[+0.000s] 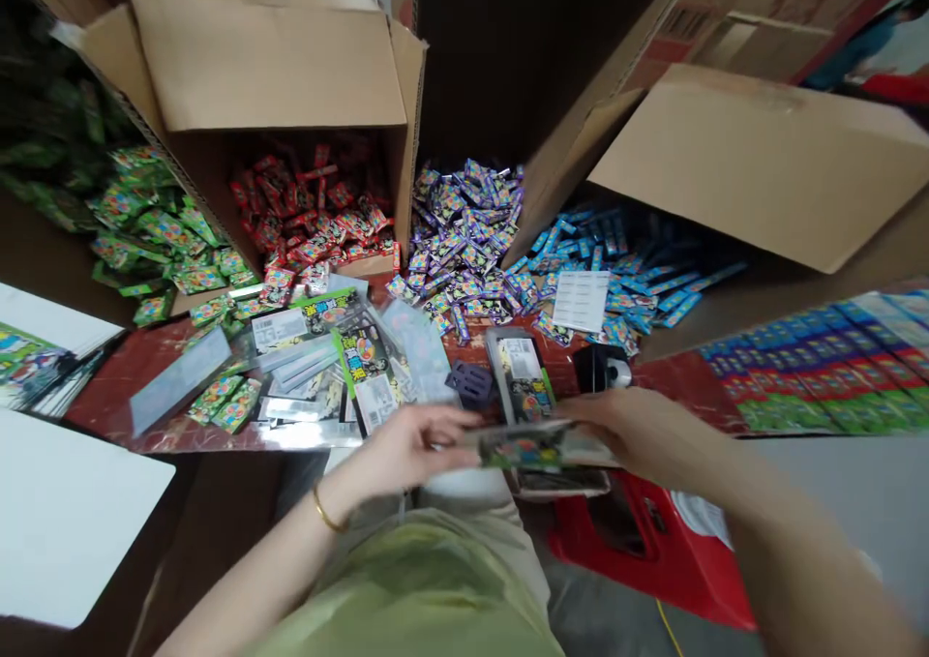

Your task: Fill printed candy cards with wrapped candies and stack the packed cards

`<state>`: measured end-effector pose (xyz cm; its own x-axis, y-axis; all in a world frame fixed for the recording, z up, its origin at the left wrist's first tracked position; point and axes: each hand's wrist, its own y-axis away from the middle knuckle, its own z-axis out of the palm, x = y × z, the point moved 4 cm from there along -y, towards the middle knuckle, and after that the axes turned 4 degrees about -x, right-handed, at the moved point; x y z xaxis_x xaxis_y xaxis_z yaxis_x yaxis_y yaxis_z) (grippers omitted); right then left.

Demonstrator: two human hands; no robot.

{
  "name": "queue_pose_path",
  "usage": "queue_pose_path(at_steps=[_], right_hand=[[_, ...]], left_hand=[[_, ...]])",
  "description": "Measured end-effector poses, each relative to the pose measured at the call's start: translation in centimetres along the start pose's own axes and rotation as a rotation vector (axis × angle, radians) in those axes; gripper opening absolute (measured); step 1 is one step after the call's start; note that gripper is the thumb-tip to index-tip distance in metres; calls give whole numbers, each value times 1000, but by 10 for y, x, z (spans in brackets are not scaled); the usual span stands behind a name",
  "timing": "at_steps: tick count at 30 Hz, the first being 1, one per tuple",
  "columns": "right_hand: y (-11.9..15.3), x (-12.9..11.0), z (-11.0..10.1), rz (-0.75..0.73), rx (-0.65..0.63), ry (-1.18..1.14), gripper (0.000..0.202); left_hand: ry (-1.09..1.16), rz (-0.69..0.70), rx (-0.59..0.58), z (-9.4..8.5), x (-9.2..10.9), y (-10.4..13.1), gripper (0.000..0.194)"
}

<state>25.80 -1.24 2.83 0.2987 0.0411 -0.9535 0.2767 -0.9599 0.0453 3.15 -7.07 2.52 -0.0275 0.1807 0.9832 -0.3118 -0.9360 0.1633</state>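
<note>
While we hold a flat printed packet point(541, 446) level between both hands, just in front of the dark tray point(520, 378) at the near edge of the bench point(123, 396), the work looks only partly done. Our left hand point(410, 444) pinches the packet's left end, fingers curled around it; our right hand point(624, 430) grips the right end, fingers pressed together over the top. Motion blur hides the finer finger positions.

Judging by how things lie, a few packets are finished: several flat ones with green headers point(348, 347) lie loosely left of the tray, among clear sleeves point(178, 381). Far more remains. Behind the tray, loose sweets spill from tipped cartons: a purple heap point(461, 241) directly behind, a red heap point(312, 212) to its left inside an open carton point(268, 57), a green heap point(145, 222) further left, and blue sticks point(624, 251) to the right.

As for writing, the green headers carry large characters, too blurred to read. White barcode labels point(280, 328) show on the flat packets and on the tray's top piece, and a white printed slip point(581, 299) lies on the blue sticks, its lines too small to make out. Right of the tray, sheets of striped blue, red and green packaging point(813, 367) lie stacked; no brand is legible anywhere.
</note>
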Motion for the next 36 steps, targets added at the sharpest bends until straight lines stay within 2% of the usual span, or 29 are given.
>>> queue_pose_path(at_steps=[1, 3, 5, 7, 9, 11, 13, 15, 16, 18, 20, 22, 23, 25, 26, 28, 30, 31, 33, 36], right_hand=[[-3, -4, -8, -33, 65, 71, 60], [-4, -11, -18, -90, 198, 199, 65], [-2, -15, -25, -136, 329, 299, 71], [2, -15, -30, -158, 456, 353, 85], [7, -5, -29, -112, 536, 267, 97], [10, 17, -20, 39, 484, 16, 89], [9, 45, -10, 239, 365, -259, 69], [1, 73, -11, 374, 282, -380, 57], [-6, 87, -17, 402, 272, -376, 56], [-21, 112, -35, 413, 261, -248, 55], [-34, 127, -55, 365, 319, 39, 55], [-43, 122, -60, 213, 442, 402, 57], [-47, 114, -50, 101, 483, 546, 58], [-58, 90, -6, -128, 433, 656, 57], [-67, 78, 27, -202, 325, 597, 53], [-87, 54, 105, -250, 16, 457, 51], [-105, 31, 177, -227, -224, 525, 74], [-113, 22, 203, -180, -260, 595, 85], [-124, 8, 236, -101, -289, 730, 99], [-137, 3, 250, -30, -296, 820, 97]], left_hand=[[-118, 4, -88, 16, -1, -1, 28], [-274, 59, -126, 40, -8, -6, 26], [-294, 95, -38, 51, -22, -15, 28], [-219, 67, 115, 53, -39, -26, 28], [-117, 19, 262, 54, -52, -33, 29], [-44, 1, 303, 61, -58, -38, 30], [-36, 7, 206, 74, -57, -42, 29], [-63, 26, 128, 79, -54, -40, 31], [-86, 47, 142, 74, -51, -36, 35], [-137, 120, 284, 48, -45, -22, 45], [-188, 195, 516, 6, -42, 0, 50], [-170, 196, 758, -38, -49, 25, 55], [-131, 165, 846, -57, -55, 35, 57], [-3, 90, 952, -86, -71, 47, 60], [54, 49, 991, -96, -78, 50, 61], [128, -17, 1047, -107, -89, 49, 63], [156, -37, 1075, -111, -94, 42, 63], [166, -27, 1069, -112, -96, 37, 62], [186, 16, 1053, -111, -98, 28, 60], [167, 74, 1040, -108, -103, 20, 57]])
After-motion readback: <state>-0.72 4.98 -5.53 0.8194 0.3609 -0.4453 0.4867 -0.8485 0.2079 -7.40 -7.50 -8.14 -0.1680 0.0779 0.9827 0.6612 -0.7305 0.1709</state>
